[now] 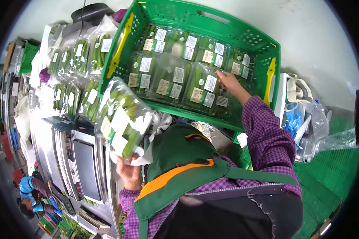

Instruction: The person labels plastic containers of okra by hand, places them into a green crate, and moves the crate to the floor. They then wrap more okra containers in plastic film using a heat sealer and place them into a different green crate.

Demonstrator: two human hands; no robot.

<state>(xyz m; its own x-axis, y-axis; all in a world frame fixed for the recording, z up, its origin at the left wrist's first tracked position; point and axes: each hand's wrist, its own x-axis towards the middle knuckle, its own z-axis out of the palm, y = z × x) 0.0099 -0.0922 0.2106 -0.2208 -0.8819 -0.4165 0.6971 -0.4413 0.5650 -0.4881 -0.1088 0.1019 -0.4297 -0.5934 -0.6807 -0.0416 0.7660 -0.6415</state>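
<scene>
My left hand [129, 172] is closed on the lower end of a clear plastic pack of green vegetables [129, 142]. This pack is tilted, with white labels, and hangs beside the crate's left front corner. Inside the green crate [223, 22], my right hand [228, 82] has its fingers bent over the right edge of a labelled vegetable pack [199, 85] in the front row. The thumb and part of the grip are hidden. Several similar packs, such as a vegetable pack [169, 77], lie in two rows around it, labels facing up.
More vegetable packs [80, 53] lie on the metal counter at left, near a packing machine [87, 169]. Yellow handles [270, 77] stand on the crate's sides. Plastic bags [317, 119] hang at right. A person in blue [28, 187] is at the lower left.
</scene>
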